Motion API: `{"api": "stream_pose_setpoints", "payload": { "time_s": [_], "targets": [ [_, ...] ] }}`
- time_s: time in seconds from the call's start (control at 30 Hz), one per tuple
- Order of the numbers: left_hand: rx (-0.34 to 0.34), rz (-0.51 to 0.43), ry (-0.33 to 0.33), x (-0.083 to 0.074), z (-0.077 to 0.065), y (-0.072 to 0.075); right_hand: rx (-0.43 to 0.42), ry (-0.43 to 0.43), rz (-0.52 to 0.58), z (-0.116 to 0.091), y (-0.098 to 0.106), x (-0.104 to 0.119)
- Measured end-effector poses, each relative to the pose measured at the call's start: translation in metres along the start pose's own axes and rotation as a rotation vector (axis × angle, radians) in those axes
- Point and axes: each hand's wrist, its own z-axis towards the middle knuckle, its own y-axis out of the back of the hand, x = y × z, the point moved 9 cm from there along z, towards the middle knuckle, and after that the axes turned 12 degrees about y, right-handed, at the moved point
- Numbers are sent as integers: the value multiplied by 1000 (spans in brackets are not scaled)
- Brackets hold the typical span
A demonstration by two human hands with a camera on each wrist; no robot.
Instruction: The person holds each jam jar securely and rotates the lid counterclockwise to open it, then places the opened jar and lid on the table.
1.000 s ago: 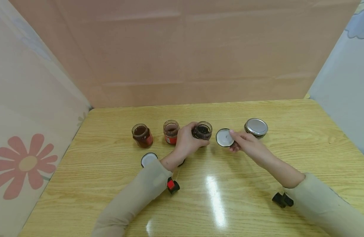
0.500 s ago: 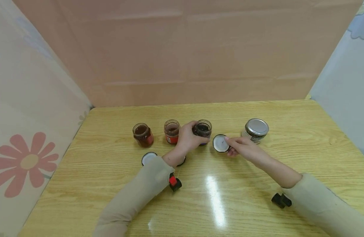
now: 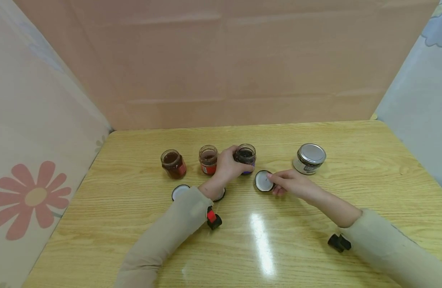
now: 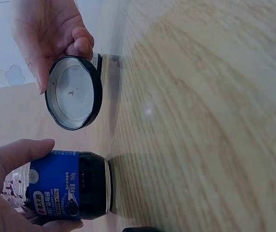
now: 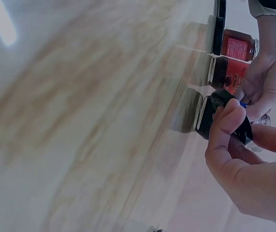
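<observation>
My left hand [image 3: 229, 166] grips an open jam jar [image 4: 61, 186] with a blue label, thumb and fingers round its sides. The jar stands upright, its base at the tabletop, dark jam inside. To its right, my right hand [image 3: 291, 184] pinches a black-rimmed lid [image 3: 264, 181] by the edge. The lid's white inner face shows in the head view and the left wrist view. Lid and jar are apart. In the right wrist view, the lid [image 5: 232, 113] appears edge-on between thumb and fingers, partly covering the jar.
Two open jars, one of red-brown jam [image 3: 173, 164] and one with a red label [image 3: 208, 160], stand to the left. Two lids lie before them, one white-faced lid [image 3: 180, 192] and another lid [image 3: 220, 195] half hidden by my left wrist. A closed silver-lidded jar [image 3: 309, 159] stands right.
My right hand has brought the lid left and nearer to me, away from the silver-lidded jar. The left hand keeps its grip; its jar has shifted slightly and shows more label.
</observation>
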Motion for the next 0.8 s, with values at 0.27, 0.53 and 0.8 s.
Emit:
{"api": "stream_pose_setpoints", "payload": {
  "time_s": [0.27,0.53,0.8],
  "targets": [
    [-9,23,1,1,0,0,29,-2,-9,3,-6,-1],
    [-2,58,6,0,2,0,48,33,21,10,-14,0],
    [7,93,6,-1,5,0,53,44,34,13,-21,4]
  ]
}}
